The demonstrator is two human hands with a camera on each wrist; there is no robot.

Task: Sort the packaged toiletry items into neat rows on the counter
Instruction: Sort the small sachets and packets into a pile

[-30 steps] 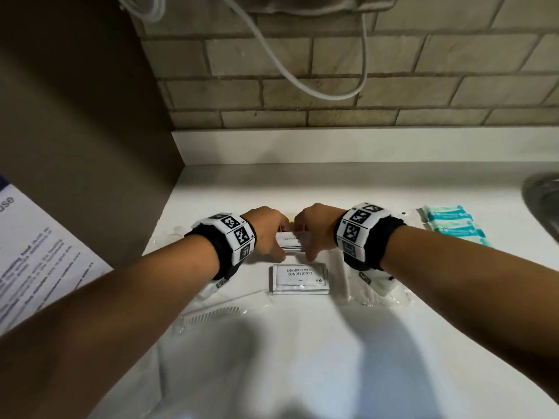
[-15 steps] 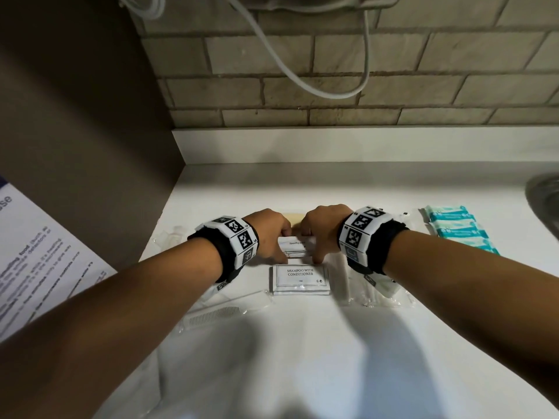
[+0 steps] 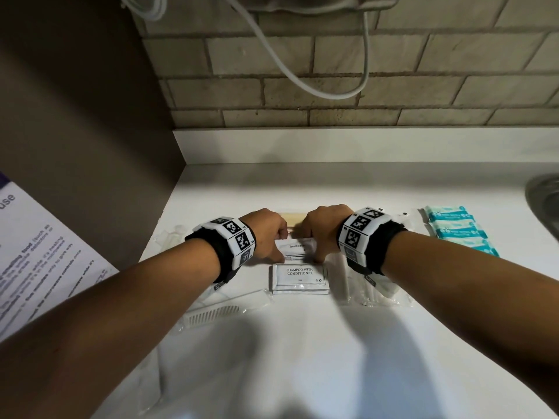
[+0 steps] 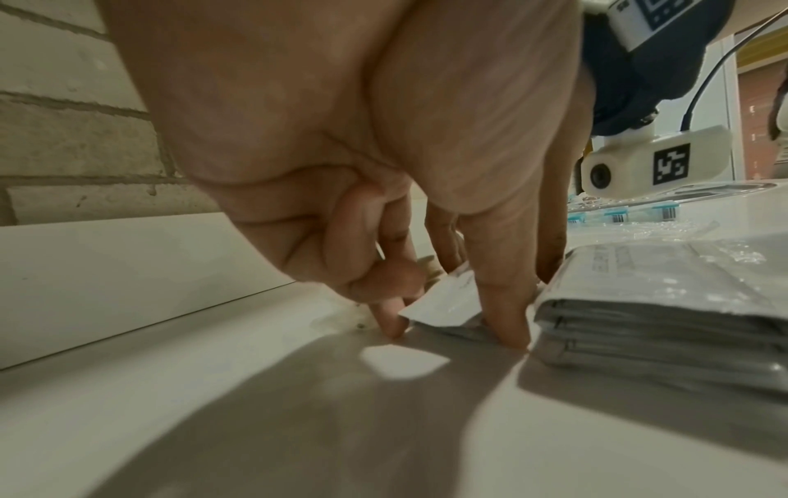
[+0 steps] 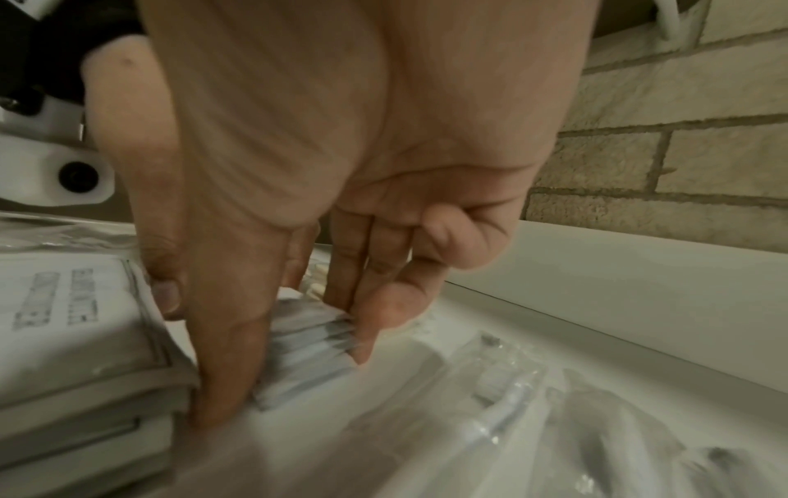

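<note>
We see both hands down on the white counter [image 3: 302, 358], one at each end of a small stack of flat white toothpaste sachets [image 3: 298, 249] that lies just behind a stack of white sachets printed "SHAMPOO WITH CONDITIONER" [image 3: 300, 278]. Our left hand [image 3: 266, 232] grasps the left end of the toothpaste stack, thumb on the near edge and a fingertip on the far edge, both tips touching the counter in the left wrist view, with the other fingers curled in. Our right hand [image 3: 322, 229] grasps the right end the same way, thumb [image 5: 221, 353] against the near side and fingers [image 5: 362, 303] against the far side of the layered sachets. The toothpaste stack [image 4: 448, 303] sits very close beside the shampoo stack [image 4: 665, 303], with our thumbs in the narrow gap between them. A pale tan bar [image 3: 290, 217] lies behind our hands. To the left, a white comb in a clear plastic sleeve [image 3: 211, 313] lies near the left forearm; to the right, clear-wrapped white items [image 3: 363, 285] sit under the right wrist, and beyond them a row of teal and white packets [image 3: 456, 231]. A printed notice [image 3: 36, 261] hangs on the wall at far left.
</note>
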